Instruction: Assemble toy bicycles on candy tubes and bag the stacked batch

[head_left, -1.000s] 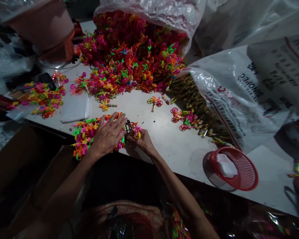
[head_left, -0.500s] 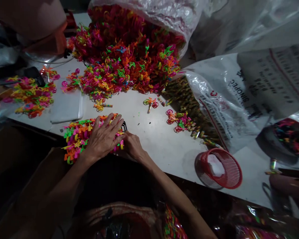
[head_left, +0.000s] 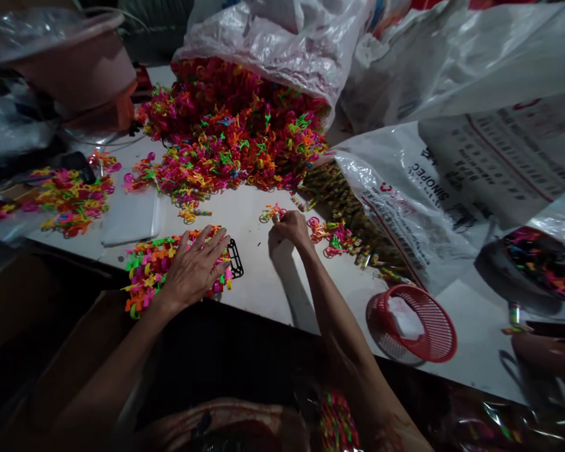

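My left hand [head_left: 195,267] lies flat, fingers spread, on a batch of bright plastic pieces [head_left: 145,270] in pink, orange, green and yellow, set close together. The end of a black plastic grid frame [head_left: 236,258] shows bare beside its fingertips. Over the middle of the table, my right hand [head_left: 292,227] is closed in a pinch at a small printed tube [head_left: 276,218], most of it hidden by the fingers. A few loose coloured pieces [head_left: 265,215] touch or lie right by that tube.
A heap of coloured pieces [head_left: 226,138] spills from a plastic bag [head_left: 273,56] at the back. Many printed tubes [head_left: 353,201] lie by a printed white sack [head_left: 405,182]. A red mesh basket [head_left: 421,323] lies tilted at right; a white flat box [head_left: 132,220] is at left.
My right hand has left the black frame's end and moved right and away from me to the small tube, closing on it. My left hand stays on the batch. The view has tilted up slightly.
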Tool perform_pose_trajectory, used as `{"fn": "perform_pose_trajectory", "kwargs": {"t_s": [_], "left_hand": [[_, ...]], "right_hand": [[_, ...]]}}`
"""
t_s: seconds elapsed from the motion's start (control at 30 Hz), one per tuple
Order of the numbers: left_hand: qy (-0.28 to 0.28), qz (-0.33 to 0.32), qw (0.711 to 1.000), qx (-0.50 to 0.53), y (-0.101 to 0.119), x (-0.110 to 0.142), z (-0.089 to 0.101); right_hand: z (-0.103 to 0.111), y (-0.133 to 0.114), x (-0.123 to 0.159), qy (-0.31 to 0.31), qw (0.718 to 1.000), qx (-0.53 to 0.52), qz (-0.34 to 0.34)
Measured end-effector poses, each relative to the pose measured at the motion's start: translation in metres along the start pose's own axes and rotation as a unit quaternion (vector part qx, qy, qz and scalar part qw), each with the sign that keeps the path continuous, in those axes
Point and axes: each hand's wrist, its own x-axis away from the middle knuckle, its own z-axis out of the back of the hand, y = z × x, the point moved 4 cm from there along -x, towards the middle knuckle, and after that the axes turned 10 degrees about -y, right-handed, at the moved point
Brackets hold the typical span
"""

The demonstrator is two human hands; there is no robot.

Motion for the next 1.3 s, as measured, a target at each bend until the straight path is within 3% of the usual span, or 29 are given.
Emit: {"fn": "perform_pose_trajectory", "kwargs": {"t_s": [0.1,0.2,0.33,0.43,0.57,0.77,0.9,1.03,1.17,1.3], "left_hand": [[-0.003,-0.004,1.000,0.000,0.000,0.001,0.001],[-0.015,-0.004,1.000,-0.009,0.001,0.002,0.001],[-0.026,-0.003,0.999,-0.022,0.001,0.001,0.002],[-0.029,0.001,0.999,-0.024,0.003,0.001,0.003],[-0.032,0.005,0.999,-0.023,0.003,0.000,0.004],[-0.045,0.007,0.999,-0.008,0.003,-0.002,0.001],[-0.051,0.015,0.999,-0.001,0.004,-0.003,0.000],[-0.054,0.019,0.998,-0.011,0.005,-0.004,0.001],[-0.055,0.016,0.998,-0.027,0.005,-0.004,0.001],[-0.043,0.017,0.998,-0.036,0.005,-0.004,-0.001]], "right_hand": [[-0.029,0.003,0.022,-0.087,0.983,-0.161,0.025],[-0.057,-0.010,0.039,-0.135,0.935,-0.316,0.089],[-0.085,-0.037,0.040,-0.165,0.899,-0.368,0.172],[-0.090,-0.046,0.033,-0.165,0.908,-0.322,0.210],[-0.083,-0.052,0.030,-0.163,0.934,-0.188,0.258],[-0.085,-0.069,0.042,-0.178,0.934,0.041,0.308],[-0.084,-0.064,0.044,-0.172,0.939,0.085,0.287],[-0.073,-0.064,0.012,-0.218,0.935,0.057,0.272],[-0.071,-0.107,-0.035,-0.109,0.955,0.080,0.265],[-0.098,-0.153,-0.057,-0.175,0.934,0.180,0.254]]}}
